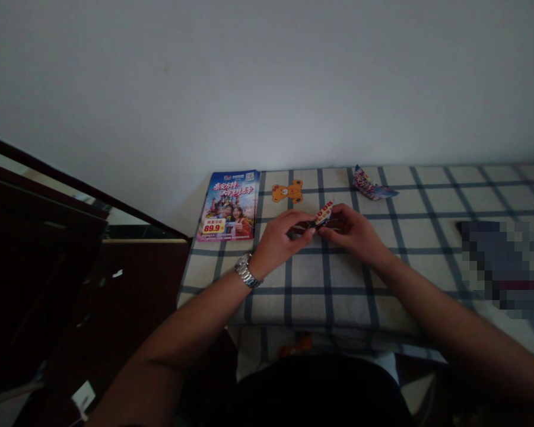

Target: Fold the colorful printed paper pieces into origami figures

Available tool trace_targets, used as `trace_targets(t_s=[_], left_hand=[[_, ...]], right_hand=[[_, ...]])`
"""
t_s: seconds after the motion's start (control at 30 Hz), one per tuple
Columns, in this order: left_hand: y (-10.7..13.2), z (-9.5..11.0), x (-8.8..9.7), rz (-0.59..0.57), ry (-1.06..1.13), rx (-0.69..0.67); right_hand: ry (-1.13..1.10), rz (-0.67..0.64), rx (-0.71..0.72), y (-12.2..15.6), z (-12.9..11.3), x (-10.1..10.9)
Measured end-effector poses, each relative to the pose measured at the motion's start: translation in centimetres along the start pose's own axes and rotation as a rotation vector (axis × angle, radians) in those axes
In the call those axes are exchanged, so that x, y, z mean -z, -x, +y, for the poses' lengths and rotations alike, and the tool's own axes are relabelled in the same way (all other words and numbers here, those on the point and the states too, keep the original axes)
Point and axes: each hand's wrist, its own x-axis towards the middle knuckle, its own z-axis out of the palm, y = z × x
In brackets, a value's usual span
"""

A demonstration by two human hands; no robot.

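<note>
Between my hands, just above the checked cloth, is a small folded piece of printed paper (324,213) with red characters on a pale patch. Thumb and fingers of my left hand (285,236) pinch its lower left end; a metal watch (247,271) is on that wrist. My right hand (349,230) grips the paper from the right, thumb below and fingers behind. The fingers partly hide its lower folds. Beyond my right hand lies a crumpled or folded colourful paper piece (372,185). A stack of glossy flyers (229,207) rests to the left of my left hand.
A blue-and-white checked cloth (307,296) covers the table, which meets a plain wall (267,83). An orange bear figure (287,191) lies near the flyers. At right is a dark, pixelated object (502,261). Scraps of paper (84,396) lie low on the left.
</note>
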Motion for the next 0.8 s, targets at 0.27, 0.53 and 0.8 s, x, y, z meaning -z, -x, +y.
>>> trace_targets(t_s=[0.27, 0.53, 0.8], left_hand=[[-0.1, 0.3, -0.3, 0.018, -0.112, -0.08], [-0.2, 0.9, 0.1, -0.03, -0.248, -0.111], [-0.2, 1.2, 0.0, 0.005, -0.318, -0.12]], right_hand=[[0.028, -0.035, -0.051, 0.1, -0.2, -0.4], [0.018, -0.009, -0.056, 0.3, -0.4, -0.8], [0.03, 0.026, -0.036, 0.1, -0.3, -0.7]])
